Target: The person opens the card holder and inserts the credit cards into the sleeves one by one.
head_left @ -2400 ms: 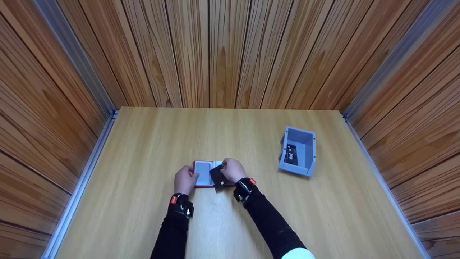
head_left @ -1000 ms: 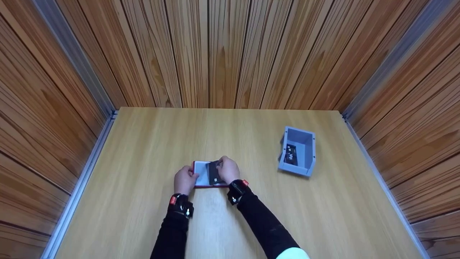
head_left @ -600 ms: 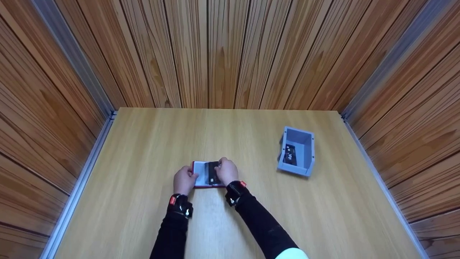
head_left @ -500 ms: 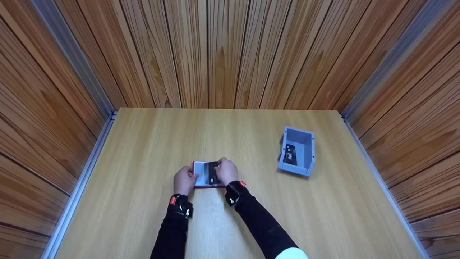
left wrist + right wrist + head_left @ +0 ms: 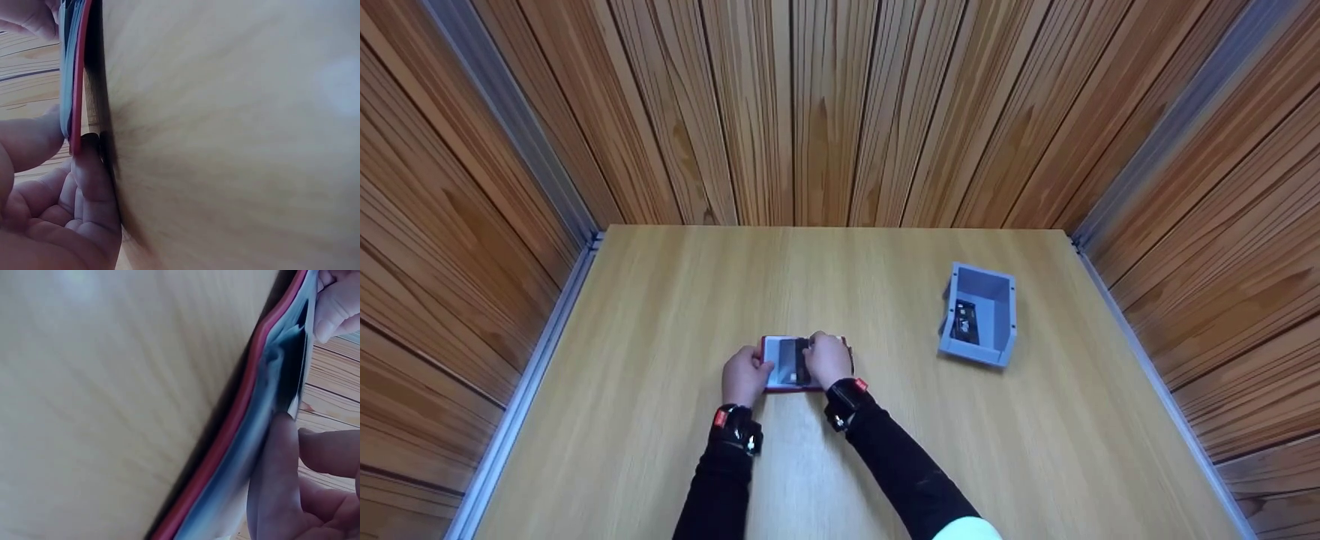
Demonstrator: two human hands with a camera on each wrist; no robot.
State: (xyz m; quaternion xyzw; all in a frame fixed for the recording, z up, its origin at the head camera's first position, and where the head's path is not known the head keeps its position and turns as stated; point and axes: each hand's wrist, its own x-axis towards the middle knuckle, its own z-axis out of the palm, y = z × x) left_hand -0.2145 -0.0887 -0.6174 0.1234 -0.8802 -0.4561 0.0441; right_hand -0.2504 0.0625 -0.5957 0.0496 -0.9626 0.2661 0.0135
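An opened red card holder (image 5: 772, 347) with pale plastic sleeves lies on the table in the head view. At its left edge my left hand (image 5: 744, 376) pinches the cover and sleeves between thumb and fingers; the left wrist view shows the red cover (image 5: 82, 67) in that pinch. My right hand (image 5: 829, 361) pinches a black card (image 5: 802, 361) over the middle of the holder. The card's left part looks greyed, under a translucent sleeve. In the right wrist view, a sleeve gapes around the dark card (image 5: 292, 374), near the right thumb.
A grey-blue plastic bin (image 5: 999, 304) stands to the right on the wooden table (image 5: 885, 277), holding black cards (image 5: 966, 322); how many cannot be told. Wooden panel walls (image 5: 825, 112) enclose the table at the back and sides.
My right hand has brought the tilted black card left and straightened it over the holder. More of it now lies under the sleeve. The left hand keeps its grip in place.
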